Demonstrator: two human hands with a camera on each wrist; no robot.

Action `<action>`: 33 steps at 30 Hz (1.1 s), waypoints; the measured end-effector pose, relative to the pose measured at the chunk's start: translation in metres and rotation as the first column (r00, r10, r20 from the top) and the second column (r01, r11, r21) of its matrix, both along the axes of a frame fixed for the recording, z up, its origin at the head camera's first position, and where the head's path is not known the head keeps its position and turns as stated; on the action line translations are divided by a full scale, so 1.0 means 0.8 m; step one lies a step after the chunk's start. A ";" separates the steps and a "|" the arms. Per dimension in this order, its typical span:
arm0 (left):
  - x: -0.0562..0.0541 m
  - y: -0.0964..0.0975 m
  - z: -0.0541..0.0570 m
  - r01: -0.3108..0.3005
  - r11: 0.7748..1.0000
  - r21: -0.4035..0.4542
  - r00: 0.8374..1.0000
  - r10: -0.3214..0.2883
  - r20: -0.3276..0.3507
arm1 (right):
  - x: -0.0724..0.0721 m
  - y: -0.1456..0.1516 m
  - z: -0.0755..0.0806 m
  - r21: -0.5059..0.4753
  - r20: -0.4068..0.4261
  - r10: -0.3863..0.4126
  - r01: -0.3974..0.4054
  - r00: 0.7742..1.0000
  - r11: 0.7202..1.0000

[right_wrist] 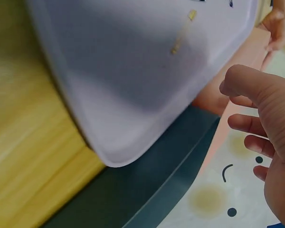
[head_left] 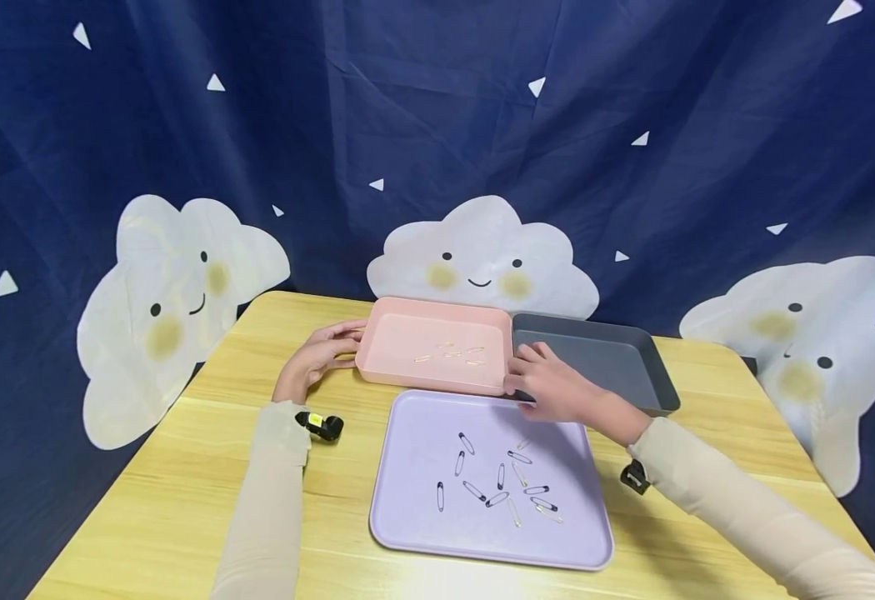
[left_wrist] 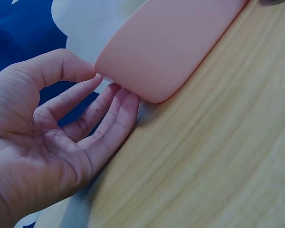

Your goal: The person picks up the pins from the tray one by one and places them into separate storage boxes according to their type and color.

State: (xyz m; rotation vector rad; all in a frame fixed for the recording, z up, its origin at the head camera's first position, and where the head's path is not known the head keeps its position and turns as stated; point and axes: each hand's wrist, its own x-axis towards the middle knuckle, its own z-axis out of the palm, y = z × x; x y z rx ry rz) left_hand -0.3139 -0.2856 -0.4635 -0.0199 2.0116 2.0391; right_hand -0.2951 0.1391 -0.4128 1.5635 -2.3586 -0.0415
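My left hand (head_left: 321,358) rests its fingertips against the left end of a pink tray (head_left: 377,377), the thumb at the rim in the left wrist view. Several gold safety pins (head_left: 452,354) lie inside that tray. My right hand (head_left: 553,390) is over the place where the pink tray meets a dark grey tray (head_left: 643,354), its fingers loosely bent with nothing seen between them. Nearer the front, a lilac tray (head_left: 415,525) carries black safety pins (head_left: 441,497) and a few gold safety pins (head_left: 514,512), scattered mostly toward its middle and right.
All three trays stand on a light wooden table (head_left: 175,500). Behind the table hangs a dark blue curtain (head_left: 437,100) with white cloud faces. A black wrist camera (head_left: 321,425) is strapped to the left wrist, another camera (head_left: 635,477) to the right.
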 end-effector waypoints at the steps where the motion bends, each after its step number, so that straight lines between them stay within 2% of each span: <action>1: 0.002 0.001 0.003 0.003 1.000 0.002 1.000 -0.003 0.004 | 0.003 0.002 -0.001 0.008 -0.005 0.003 -0.003 1.000 1.000; 7: 0.006 0.001 0.008 0.009 1.000 -0.011 1.000 -0.009 -0.001 | 0.016 0.014 -0.010 0.049 -0.025 0.023 -0.021 0.999 0.999; 16: 0.006 0.002 0.010 0.013 1.000 -0.012 1.000 -0.013 -0.015 | 0.030 0.023 -0.024 0.104 0.024 0.012 -0.015 1.000 0.994; 23: 0.007 0.001 0.010 0.005 1.000 -0.015 1.000 -0.005 -0.008 | 0.039 0.020 -0.026 0.161 0.043 -0.014 0.007 0.999 0.987; 33: 0.006 0.002 0.008 0.001 1.000 -0.010 1.000 -0.001 -0.007 | 0.042 0.013 -0.031 0.149 0.028 0.012 -0.016 1.000 0.989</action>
